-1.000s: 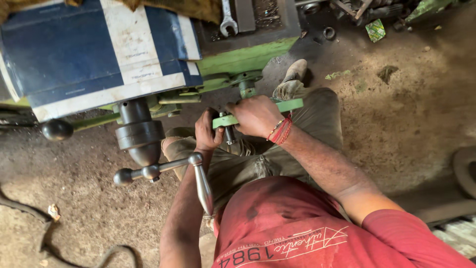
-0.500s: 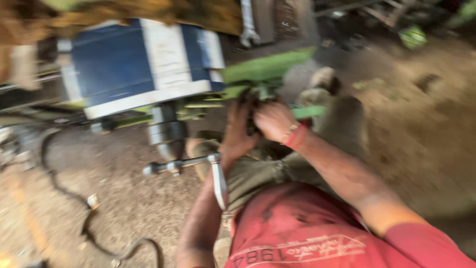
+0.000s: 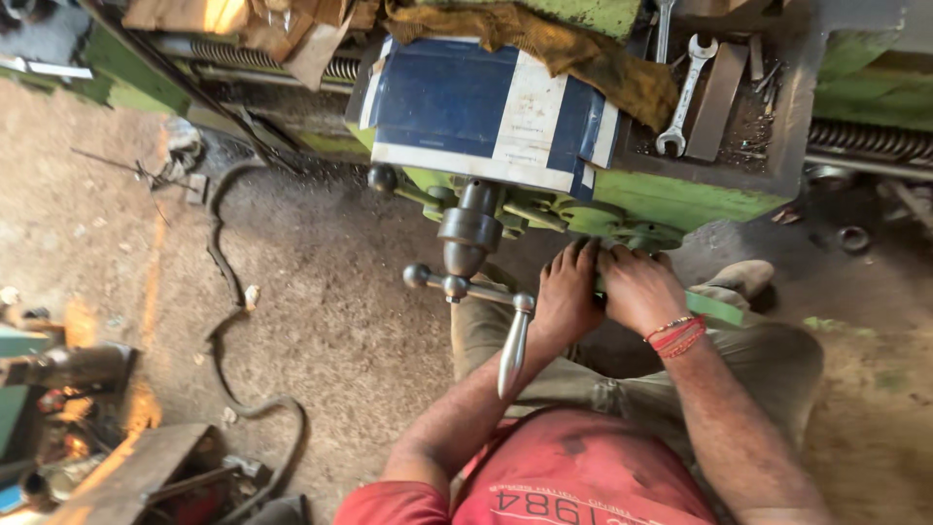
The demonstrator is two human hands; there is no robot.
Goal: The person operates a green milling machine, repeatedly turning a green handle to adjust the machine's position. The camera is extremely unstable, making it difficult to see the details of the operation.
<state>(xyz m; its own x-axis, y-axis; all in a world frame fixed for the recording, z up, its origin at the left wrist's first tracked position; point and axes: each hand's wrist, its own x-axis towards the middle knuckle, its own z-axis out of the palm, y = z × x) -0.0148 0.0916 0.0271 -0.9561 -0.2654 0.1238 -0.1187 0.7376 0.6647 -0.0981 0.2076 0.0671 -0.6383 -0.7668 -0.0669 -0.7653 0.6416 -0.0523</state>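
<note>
Green lever [image 3: 714, 308] gripped under the lathe
Left hand [image 3: 567, 295] and right hand [image 3: 637, 290] both curl closed around it, side by side.

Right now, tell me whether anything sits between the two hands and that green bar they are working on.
Nothing visible does. The left hand and right hand already rest side by side on the green bar. The metal handle hangs just left of them, apart.

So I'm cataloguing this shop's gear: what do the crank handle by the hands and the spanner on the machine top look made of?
Crank handle: likely polished steel, with a bright silvery sheen and tapered grip. Spanner: bare grey metal, probably steel, dull and worn.
</note>
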